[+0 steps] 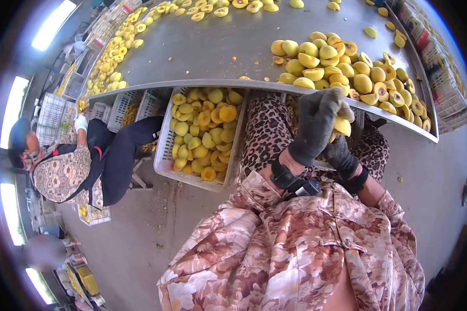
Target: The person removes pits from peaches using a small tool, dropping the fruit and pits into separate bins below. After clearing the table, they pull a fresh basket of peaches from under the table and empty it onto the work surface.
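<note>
My left hand [317, 124], in a dark grey glove, is raised in front of the table edge with its fingers curled round a yellow peach half [342, 126]. My right hand [340, 156], also gloved, is just below and partly behind it, close to the same fruit. Its fingers look curled, but the left hand hides most of them and whatever they hold. Beyond my hands, a heap of peach halves [362, 82] lies on the metal table [207, 52], several with their brown centres facing up.
A white crate [163, 155] of peach halves stands left of my legs. More halves [114, 62] line the table's far left side. At left sits another person [67, 166] wearing a white glove. Stacked crates [446, 88] stand beyond the table's right edge.
</note>
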{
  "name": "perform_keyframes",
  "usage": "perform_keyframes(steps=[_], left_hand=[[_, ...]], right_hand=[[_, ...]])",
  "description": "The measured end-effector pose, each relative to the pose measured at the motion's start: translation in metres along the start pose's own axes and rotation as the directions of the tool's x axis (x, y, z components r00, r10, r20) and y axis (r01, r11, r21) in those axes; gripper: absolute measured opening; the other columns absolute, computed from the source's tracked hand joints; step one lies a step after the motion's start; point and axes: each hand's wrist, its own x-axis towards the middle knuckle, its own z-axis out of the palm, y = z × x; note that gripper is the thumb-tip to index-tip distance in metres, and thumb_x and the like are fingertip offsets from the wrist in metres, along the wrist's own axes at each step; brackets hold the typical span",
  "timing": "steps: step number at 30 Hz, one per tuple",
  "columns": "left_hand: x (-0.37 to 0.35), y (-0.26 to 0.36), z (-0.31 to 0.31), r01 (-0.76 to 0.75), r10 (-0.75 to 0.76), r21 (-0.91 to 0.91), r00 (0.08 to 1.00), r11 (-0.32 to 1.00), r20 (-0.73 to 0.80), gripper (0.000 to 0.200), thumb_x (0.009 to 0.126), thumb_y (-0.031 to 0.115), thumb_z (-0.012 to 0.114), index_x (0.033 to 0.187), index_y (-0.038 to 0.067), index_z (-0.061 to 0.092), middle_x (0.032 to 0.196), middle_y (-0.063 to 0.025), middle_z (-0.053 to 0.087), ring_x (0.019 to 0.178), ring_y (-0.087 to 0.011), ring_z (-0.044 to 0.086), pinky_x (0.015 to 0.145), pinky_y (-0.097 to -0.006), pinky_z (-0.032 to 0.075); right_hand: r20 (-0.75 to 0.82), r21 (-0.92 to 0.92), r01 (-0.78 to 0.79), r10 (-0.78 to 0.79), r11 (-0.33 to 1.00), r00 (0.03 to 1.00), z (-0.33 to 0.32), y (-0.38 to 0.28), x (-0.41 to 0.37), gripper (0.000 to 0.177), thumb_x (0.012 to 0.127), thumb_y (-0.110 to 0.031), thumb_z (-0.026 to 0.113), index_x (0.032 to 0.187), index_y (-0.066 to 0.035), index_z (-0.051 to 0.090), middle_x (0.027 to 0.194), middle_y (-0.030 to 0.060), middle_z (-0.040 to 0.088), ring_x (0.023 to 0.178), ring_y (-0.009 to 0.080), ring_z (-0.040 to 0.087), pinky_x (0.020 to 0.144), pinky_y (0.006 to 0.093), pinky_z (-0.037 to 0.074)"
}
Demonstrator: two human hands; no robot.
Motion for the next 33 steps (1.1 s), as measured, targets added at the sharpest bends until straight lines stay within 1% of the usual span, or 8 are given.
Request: perform_keyframes(steps=[4, 8, 15, 17, 22, 27, 29, 33], left_hand=[[0.000, 0.012, 0.015, -0.464, 0.380, 0.439, 0.885, 0.769, 0.269, 0.043, 0.104, 0.029, 0.060, 0.071, 0.003, 0.064, 0.067, -0.0046, 0.069, 0.057, -0.0137, 0.062, 0.058, -0.0289, 0.049], [-0.005, 0.005, -0.002, 0.411, -0.405, -0.062, 0.910, 0.910, 0.090, 0.047, 0.105, 0.039, 0.055, 0.074, 0.005, 0.064, 0.070, -0.0103, 0.066, 0.060, -0.0217, 0.068, 0.058, -0.0335, 0.056], [-0.027, 0.058, -0.149, 0.104, -0.134, -0.095, 0.901, 0.990, -0.412, 0.048, 0.103, 0.049, 0.057, 0.076, 0.009, 0.063, 0.069, -0.0107, 0.067, 0.058, -0.0226, 0.066, 0.061, -0.0375, 0.060], [-0.041, 0.049, -0.248, 0.451, -0.146, 0.380, 0.777, 0.808, -0.612, 0.044, 0.096, 0.045, 0.067, 0.075, 0.006, 0.069, 0.085, -0.0150, 0.072, 0.075, -0.0252, 0.070, 0.068, -0.0411, 0.059], [-0.025, -0.001, -0.282, 0.012, 0.088, 0.967, 0.996, -0.253, 0.011, 0.041, 0.081, 0.021, 0.073, 0.121, 0.015, 0.070, 0.144, -0.0227, 0.050, 0.132, -0.0359, 0.051, 0.103, -0.0507, 0.047], [-0.001, -0.029, -0.309, -0.097, -0.316, 0.973, 0.948, -0.211, 0.026, 0.051, 0.085, 0.022, 0.067, 0.137, 0.024, 0.061, 0.144, -0.0161, 0.049, 0.119, -0.0392, 0.058, 0.094, -0.0469, 0.053], [-0.020, -0.050, -0.330, 0.065, -0.207, 0.997, 0.977, 0.029, -0.058, 0.043, 0.087, 0.020, 0.064, 0.131, 0.019, 0.063, 0.137, -0.0148, 0.052, 0.116, -0.0388, 0.058, 0.091, -0.0479, 0.054], [-0.028, -0.042, -0.333, 0.308, -0.099, 0.926, 0.937, -0.220, -0.335, 0.034, 0.090, 0.018, 0.061, 0.124, 0.016, 0.064, 0.126, -0.0124, 0.057, 0.112, -0.0363, 0.060, 0.087, -0.0478, 0.055]], right_hand=[[0.208, 0.221, -0.293, 0.249, 0.930, 0.946, -0.034, 0.000, -0.016, 0.046, 0.086, -0.006, 0.077, 0.128, -0.003, 0.060, 0.122, 0.0065, 0.063, 0.110, 0.0190, 0.060, 0.097, 0.0334, 0.050], [0.364, -0.123, -0.188, 0.221, 0.974, 0.905, -0.038, -0.010, -0.010, 0.047, 0.083, -0.001, 0.077, 0.127, -0.004, 0.060, 0.121, 0.0064, 0.063, 0.108, 0.0185, 0.060, 0.094, 0.0325, 0.051], [0.368, -0.612, 0.073, 0.203, 0.787, 0.907, -0.035, -0.048, 0.000, 0.012, 0.080, -0.009, 0.071, 0.074, -0.003, 0.063, 0.062, 0.0152, 0.057, 0.054, 0.0300, 0.055, 0.056, 0.0391, 0.046], [0.302, -0.822, 0.094, 0.291, 0.561, 0.908, -0.061, -0.035, -0.012, 0.013, 0.079, -0.013, 0.072, 0.072, -0.005, 0.065, 0.063, 0.0167, 0.061, 0.057, 0.0370, 0.059, 0.056, 0.0423, 0.047], [0.295, -0.900, 0.161, 0.297, 0.404, 0.908, -0.047, -0.038, -0.008, 0.029, 0.091, -0.031, 0.063, 0.073, -0.009, 0.065, 0.066, 0.0189, 0.061, 0.065, 0.0431, 0.061, 0.059, 0.0492, 0.047], [0.256, -0.953, 0.146, 0.447, 0.265, 0.857, -0.027, -0.066, 0.005, 0.027, 0.093, -0.028, 0.059, 0.076, -0.008, 0.066, 0.070, 0.0197, 0.063, 0.070, 0.0444, 0.063, 0.062, 0.0522, 0.048], [0.221, -0.966, 0.113, 0.509, 0.234, 0.832, -0.027, -0.074, 0.003, 0.021, 0.090, -0.023, 0.060, 0.077, -0.008, 0.066, 0.071, 0.0196, 0.064, 0.070, 0.0443, 0.063, 0.063, 0.0526, 0.049], [0.235, -0.959, 0.113, 0.506, 0.259, 0.830, -0.022, -0.059, 0.002, 0.009, 0.079, -0.016, 0.067, 0.076, -0.007, 0.065, 0.069, 0.0191, 0.064, 0.067, 0.0432, 0.064, 0.059, 0.0500, 0.048]])
